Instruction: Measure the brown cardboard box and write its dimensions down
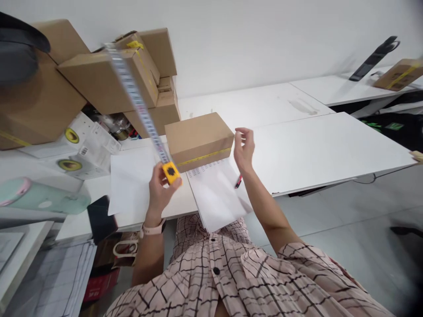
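My left hand (160, 191) is closed round a yellow tape measure (171, 172). Its blade (140, 108) is drawn out, slanting up and to the left, and is blurred. A closed cardboard box (200, 138) with a yellow strip along its lower front edge rests on the white table. Beside the box's right end is my right hand (243, 149), its fingers curled loosely and apart with nothing seen in them; whether it touches the box I cannot tell. White paper sheets (216, 198) with some print lie in front of the box, and a red and black pen (238, 181) is on them.
Cardboard boxes (109, 81) are piled at the left, above white cartons with avocado pictures (82, 152). A mint bottle (42, 196) and a dark phone (102, 219) are at the left edge. A black bottle (373, 59) and a taped box (398, 75) stand far right.
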A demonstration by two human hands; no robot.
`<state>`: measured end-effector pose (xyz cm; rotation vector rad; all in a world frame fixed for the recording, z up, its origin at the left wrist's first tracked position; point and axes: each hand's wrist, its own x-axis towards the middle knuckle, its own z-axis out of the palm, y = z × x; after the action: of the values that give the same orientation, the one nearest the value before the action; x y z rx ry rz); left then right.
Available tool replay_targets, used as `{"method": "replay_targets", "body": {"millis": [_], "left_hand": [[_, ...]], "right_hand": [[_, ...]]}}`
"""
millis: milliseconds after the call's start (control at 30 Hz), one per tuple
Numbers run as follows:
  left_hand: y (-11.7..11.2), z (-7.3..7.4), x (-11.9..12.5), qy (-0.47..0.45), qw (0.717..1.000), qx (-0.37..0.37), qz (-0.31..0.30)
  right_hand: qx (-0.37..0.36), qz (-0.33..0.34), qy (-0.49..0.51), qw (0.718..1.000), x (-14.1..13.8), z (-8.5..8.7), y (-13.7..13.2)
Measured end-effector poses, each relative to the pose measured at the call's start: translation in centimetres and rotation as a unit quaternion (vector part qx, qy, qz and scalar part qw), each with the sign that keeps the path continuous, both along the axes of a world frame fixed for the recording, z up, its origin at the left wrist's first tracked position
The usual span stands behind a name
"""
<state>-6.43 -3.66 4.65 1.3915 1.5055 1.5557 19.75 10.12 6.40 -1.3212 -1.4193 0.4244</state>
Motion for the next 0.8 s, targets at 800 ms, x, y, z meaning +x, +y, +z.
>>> {"method": "replay_targets", "body": {"millis": [800], "left_hand": [[-2.3, 2.5, 3.7, 0.249, 0.955, -0.050, -0.154]], "right_hand": [[-0.150, 0.109, 0.024, 0.982, 3.1, -5.7, -10.8]]}}
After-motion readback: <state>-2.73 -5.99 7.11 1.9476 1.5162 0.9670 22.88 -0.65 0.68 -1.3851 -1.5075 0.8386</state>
